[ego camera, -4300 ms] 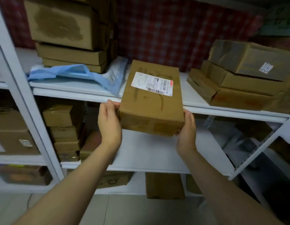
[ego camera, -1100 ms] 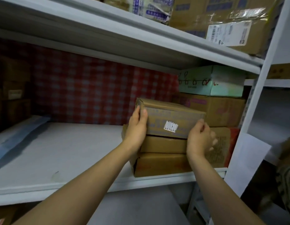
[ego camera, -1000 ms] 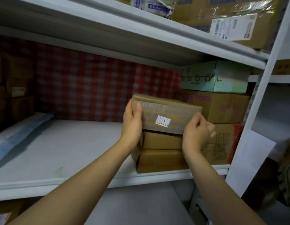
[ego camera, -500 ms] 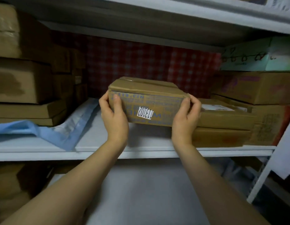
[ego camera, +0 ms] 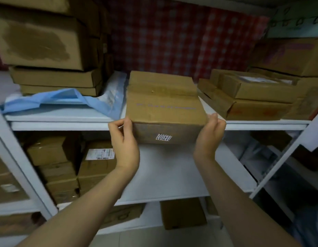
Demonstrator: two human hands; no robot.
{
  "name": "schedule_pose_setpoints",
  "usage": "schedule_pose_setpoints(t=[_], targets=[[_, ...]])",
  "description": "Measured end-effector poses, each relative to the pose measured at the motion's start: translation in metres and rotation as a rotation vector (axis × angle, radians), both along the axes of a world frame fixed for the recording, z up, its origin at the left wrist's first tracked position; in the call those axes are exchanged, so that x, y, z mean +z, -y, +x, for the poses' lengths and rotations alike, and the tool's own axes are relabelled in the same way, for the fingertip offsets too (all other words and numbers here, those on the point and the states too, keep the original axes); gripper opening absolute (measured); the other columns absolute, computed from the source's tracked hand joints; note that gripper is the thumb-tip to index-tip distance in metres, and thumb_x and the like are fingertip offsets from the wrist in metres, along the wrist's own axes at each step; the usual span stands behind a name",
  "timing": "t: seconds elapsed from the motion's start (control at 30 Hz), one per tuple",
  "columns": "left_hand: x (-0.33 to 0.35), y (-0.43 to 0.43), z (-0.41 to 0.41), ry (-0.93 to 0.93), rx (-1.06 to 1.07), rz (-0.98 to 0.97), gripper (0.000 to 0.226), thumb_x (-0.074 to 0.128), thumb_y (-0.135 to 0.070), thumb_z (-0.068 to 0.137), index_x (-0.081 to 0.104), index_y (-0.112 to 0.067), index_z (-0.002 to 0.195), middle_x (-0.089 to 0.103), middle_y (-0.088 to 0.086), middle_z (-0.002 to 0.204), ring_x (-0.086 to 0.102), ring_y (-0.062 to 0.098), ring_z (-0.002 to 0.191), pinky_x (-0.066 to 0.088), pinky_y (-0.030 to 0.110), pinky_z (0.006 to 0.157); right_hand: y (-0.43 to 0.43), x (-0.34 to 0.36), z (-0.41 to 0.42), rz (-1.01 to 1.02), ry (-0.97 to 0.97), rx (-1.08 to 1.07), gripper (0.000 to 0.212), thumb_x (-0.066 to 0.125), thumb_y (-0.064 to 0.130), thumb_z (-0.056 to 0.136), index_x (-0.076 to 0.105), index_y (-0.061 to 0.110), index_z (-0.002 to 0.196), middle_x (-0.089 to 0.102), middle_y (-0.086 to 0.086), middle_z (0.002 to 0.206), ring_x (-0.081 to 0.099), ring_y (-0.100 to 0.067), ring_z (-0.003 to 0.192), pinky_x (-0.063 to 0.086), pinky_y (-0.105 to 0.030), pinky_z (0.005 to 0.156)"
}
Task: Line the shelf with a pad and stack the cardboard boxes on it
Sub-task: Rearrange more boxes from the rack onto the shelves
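Observation:
A brown cardboard box [ego camera: 163,104] with a small white number sticker on its front sits in the middle of the white shelf [ego camera: 62,125], its front end sticking out past the shelf edge. My left hand [ego camera: 125,141] grips its front left corner and my right hand [ego camera: 209,138] grips its front right corner. A blue pad [ego camera: 65,98] lies crumpled on the shelf's left part, under a stack of cardboard boxes [ego camera: 53,50]; its loose right end reaches up to the held box's left side.
A second stack of flat boxes [ego camera: 252,97] stands on the right of the same shelf, with bigger cartons [ego camera: 293,56] behind it. A red checked cloth [ego camera: 181,38] hangs at the back. The shelf below [ego camera: 172,175] holds boxes [ego camera: 99,166] at its left.
I lifted the stickered box off the right stack and carried it left to the shelf's middle. It came down from chest height to the shelf, and my view tilted downward.

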State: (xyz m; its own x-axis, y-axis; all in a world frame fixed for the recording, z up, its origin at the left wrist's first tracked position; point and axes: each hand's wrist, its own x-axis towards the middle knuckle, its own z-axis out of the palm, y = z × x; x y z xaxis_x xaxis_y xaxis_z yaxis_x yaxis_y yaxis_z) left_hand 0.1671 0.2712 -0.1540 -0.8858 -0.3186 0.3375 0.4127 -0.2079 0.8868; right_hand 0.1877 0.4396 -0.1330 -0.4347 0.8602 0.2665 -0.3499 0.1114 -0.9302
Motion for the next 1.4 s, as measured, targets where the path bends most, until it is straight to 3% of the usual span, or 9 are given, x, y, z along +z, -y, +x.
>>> schedule_pose_setpoints(t=[0.13,0.27,0.37,0.5,0.63,0.83,0.97,1.1,1.4], targets=[[-0.023,0.010,0.004,0.120,-0.040,-0.045,0.025,0.045,-0.033,0.103,0.042,-0.023,0.080,0.044,-0.007,0.080,0.044,-0.005,0.067,0.037,0.017,0.068,-0.006,-0.031,0.011,-0.089,0.101,0.033,0.027,0.040,0.038,0.098,0.052,0.021,0.081,0.057,-0.002,0.086,0.056,-0.019,0.081,0.048,-0.037,0.074],[-0.057,0.007,0.010,0.249,-0.158,-0.127,0.024,0.040,-0.043,0.103,0.050,-0.022,0.099,0.053,-0.005,0.096,0.049,0.000,0.084,0.039,0.021,0.074,-0.017,-0.067,0.023,-0.324,0.254,0.272,0.034,0.035,0.049,0.101,0.061,0.027,0.108,0.061,0.005,0.098,0.056,-0.012,0.085,0.049,-0.045,0.088],[-0.091,0.003,0.018,0.352,-0.230,-0.139,0.026,0.038,-0.046,0.103,0.050,-0.024,0.109,0.054,-0.001,0.109,0.052,0.005,0.095,0.039,0.023,0.078,-0.023,-0.094,0.038,-0.434,0.384,0.365,0.043,0.029,0.060,0.099,0.054,0.034,0.123,0.060,0.007,0.110,0.055,-0.014,0.095,0.045,-0.048,0.093],[-0.133,-0.008,0.032,0.452,-0.262,-0.189,0.024,0.037,-0.040,0.104,0.049,-0.019,0.105,0.054,0.000,0.101,0.052,0.005,0.091,0.039,0.022,0.076,-0.035,-0.141,0.042,-0.448,0.550,0.335,0.062,0.025,0.067,0.096,0.035,0.034,0.148,0.043,0.004,0.146,0.043,-0.027,0.132,0.033,-0.055,0.112],[-0.188,-0.030,0.025,0.634,-0.176,-0.188,0.030,0.037,-0.042,0.104,0.049,-0.016,0.094,0.053,0.006,0.097,0.052,0.017,0.091,0.040,0.036,0.084,-0.051,-0.194,0.028,-0.511,0.749,0.395,0.073,0.024,0.079,0.087,0.027,0.039,0.148,0.038,0.003,0.151,0.040,-0.032,0.135,0.031,-0.060,0.111],[-0.237,-0.047,-0.014,0.785,-0.079,-0.257,0.014,0.056,-0.030,0.098,0.054,-0.021,0.109,0.061,-0.005,0.102,0.058,0.020,0.101,0.045,0.036,0.089,-0.076,-0.244,-0.025,-0.332,1.041,0.518,0.053,0.043,0.056,0.097,0.031,0.037,0.145,0.041,0.001,0.134,0.043,-0.029,0.122,0.042,-0.056,0.104],[-0.277,-0.047,-0.053,0.890,-0.059,-0.300,0.033,0.058,-0.009,0.094,0.055,-0.015,0.126,0.061,-0.001,0.113,0.056,0.016,0.107,0.044,0.034,0.101,-0.082,-0.291,-0.071,-0.155,1.218,0.676,0.054,0.050,0.040,0.098,0.029,0.036,0.147,0.044,0.007,0.137,0.047,-0.023,0.117,0.047,-0.050,0.102],[-0.312,-0.047,-0.079,0.998,-0.097,-0.345,0.019,0.057,-0.013,0.095,0.067,-0.010,0.110,0.065,0.012,0.117,0.063,0.020,0.102,0.051,0.036,0.097,-0.081,-0.319,-0.108,0.001,1.325,0.803,0.058,0.055,0.033,0.096,0.031,0.031,0.148,0.046,-0.002,0.141,0.051,-0.026,0.122,0.049,-0.046,0.102],[-0.316,-0.049,-0.088,1.010,0.179,-0.198,0.030,0.048,0.003,0.098,0.057,-0.019,0.116,0.027,0.011,0.143,0.049,0.022,0.107,0.039,0.040,0.113,-0.064,-0.336,-0.149,0.200,1.281,0.951,0.050,0.063,0.026,0.090,0.043,0.036,0.134,0.041,-0.006,0.135,0.059,-0.024,0.104,0.057,-0.042,0.088]])
